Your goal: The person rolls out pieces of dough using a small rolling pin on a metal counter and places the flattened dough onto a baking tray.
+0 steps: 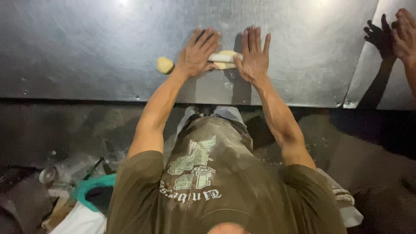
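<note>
Both hands flat, fingers spread, pressing on rolling pin [222, 57]: left hand [196, 54], right hand [253, 56]. Pin axis runs hand to hand. Dough piece [226, 65] under pin between palms; dough ball [164, 65] just outside left hand.

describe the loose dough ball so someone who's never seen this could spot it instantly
Start at the big steel table filling the top of the view, then find the person's left hand pressed flat on a pale rolling pin. Just outside that hand lies the dough ball: small, round, yellowish, alone on bare metal, whereas the other dough sits flattened under the pin.
</note>
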